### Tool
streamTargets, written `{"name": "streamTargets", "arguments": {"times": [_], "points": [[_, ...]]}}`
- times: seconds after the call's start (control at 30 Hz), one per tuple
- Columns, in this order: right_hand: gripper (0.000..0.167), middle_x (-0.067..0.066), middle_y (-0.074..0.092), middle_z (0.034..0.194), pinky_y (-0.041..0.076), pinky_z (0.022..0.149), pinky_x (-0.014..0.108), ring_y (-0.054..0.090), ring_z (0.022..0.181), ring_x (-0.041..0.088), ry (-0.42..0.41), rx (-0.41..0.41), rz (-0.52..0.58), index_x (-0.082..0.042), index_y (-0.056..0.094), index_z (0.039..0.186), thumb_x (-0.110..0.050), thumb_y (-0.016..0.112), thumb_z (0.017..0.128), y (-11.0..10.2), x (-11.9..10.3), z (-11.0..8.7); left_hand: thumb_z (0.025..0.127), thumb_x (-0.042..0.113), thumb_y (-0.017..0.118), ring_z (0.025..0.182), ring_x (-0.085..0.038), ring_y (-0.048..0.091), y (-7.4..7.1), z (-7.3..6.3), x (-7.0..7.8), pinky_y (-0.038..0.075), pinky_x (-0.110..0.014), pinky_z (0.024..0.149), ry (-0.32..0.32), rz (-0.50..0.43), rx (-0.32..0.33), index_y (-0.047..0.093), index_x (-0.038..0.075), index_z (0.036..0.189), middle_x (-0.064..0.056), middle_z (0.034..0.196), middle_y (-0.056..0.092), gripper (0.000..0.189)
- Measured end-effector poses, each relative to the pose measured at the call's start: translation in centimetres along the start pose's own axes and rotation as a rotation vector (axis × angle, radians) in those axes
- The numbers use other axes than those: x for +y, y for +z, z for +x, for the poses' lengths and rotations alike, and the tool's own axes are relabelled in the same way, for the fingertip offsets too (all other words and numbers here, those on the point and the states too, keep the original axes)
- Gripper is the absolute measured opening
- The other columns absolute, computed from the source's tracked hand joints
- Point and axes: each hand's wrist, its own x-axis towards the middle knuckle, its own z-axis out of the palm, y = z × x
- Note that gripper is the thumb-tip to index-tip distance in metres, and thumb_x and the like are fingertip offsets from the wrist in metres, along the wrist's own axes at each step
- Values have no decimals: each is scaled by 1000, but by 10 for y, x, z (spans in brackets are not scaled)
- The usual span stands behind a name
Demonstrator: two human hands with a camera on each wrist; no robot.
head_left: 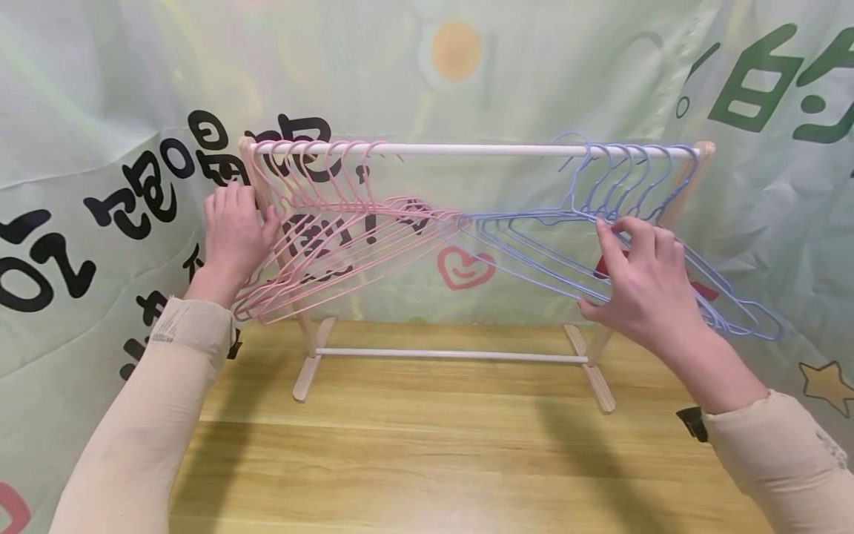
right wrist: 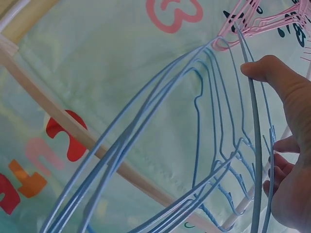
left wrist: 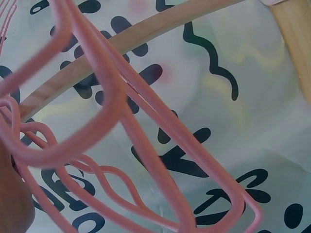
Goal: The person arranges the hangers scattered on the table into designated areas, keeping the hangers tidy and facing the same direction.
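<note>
My left hand [head_left: 233, 233] is beside the rack's left post, next to several pink hangers [head_left: 327, 208]; its fingertips are hidden, so whether it grips one cannot be told. In the left wrist view, pink hanger arms [left wrist: 150, 170] cross close to the camera, with only an edge of the hand [left wrist: 17, 204] showing. My right hand [head_left: 643, 285] holds the front blue hanger [head_left: 527, 272], index finger at its upper part and thumb on its lower bar. Several more blue hangers [head_left: 627, 174] hang behind it. The right wrist view shows the thumb [right wrist: 267, 70] against the hanger's bar [right wrist: 255, 126].
The hangers hang from a white rod [head_left: 460, 150] on a wooden stand, pink at left and blue at right, their inner ends meeting mid-rack. A lower white bar [head_left: 454, 356] joins the feet on a wooden tabletop [head_left: 427, 452]. A printed cloth [head_left: 387, 59] is behind.
</note>
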Motion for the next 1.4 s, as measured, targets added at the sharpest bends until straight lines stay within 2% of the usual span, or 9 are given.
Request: {"name": "streamTargets", "arguments": {"times": [0.23,0.43,0.7,0.9,1.17,1.3,1.4], "points": [[120,34,35,140,33,94,68,34,123,56,-37,25,-18,9,41,151,-28,99,53,5,4,-6,103,22,51,98,-43,42,0,-2,1,33,-56,99,-8,2,-9,50,-7,104,-23,100,49,28],[118,36,35,139,34,88,67,36,118,57,-90,63,-36,9,41,150,-26,99,53,12,9,-12,103,22,51,99,-43,42,0,-2,2,32,-57,101,-11,4,-12,50,-7,105,-23,101,49,28],[122,36,33,140,35,83,64,35,117,56,-115,73,-65,5,37,153,-23,100,52,22,11,-21,103,21,51,100,-43,42,-1,-4,1,32,-56,101,-20,2,-26,50,-6,104,-23,101,48,27],[126,33,30,141,33,82,63,32,116,55,-127,109,-68,2,35,155,-23,101,50,30,13,-23,103,21,51,100,-43,42,-1,-3,0,32,-56,100,-17,12,-28,49,-6,104,-23,102,48,27],[131,33,30,142,30,80,62,32,114,55,-157,185,-67,2,35,156,-23,103,47,36,15,-23,103,24,50,107,-45,41,-7,1,4,29,-59,106,-78,22,-111,50,-7,110,-25,109,49,32],[131,31,30,144,30,80,63,32,115,54,-151,190,-47,2,36,156,-23,104,47,36,14,-23,103,24,49,108,-44,41,-11,2,6,28,-59,105,-109,-23,-147,51,-7,112,-24,111,49,32],[129,30,30,145,29,81,64,33,114,54,-143,195,-21,0,36,156,-24,104,49,36,13,-22,104,25,46,114,-46,42,-17,1,7,27,-60,108,-134,-95,-177,52,-9,119,-26,117,51,37]]}}
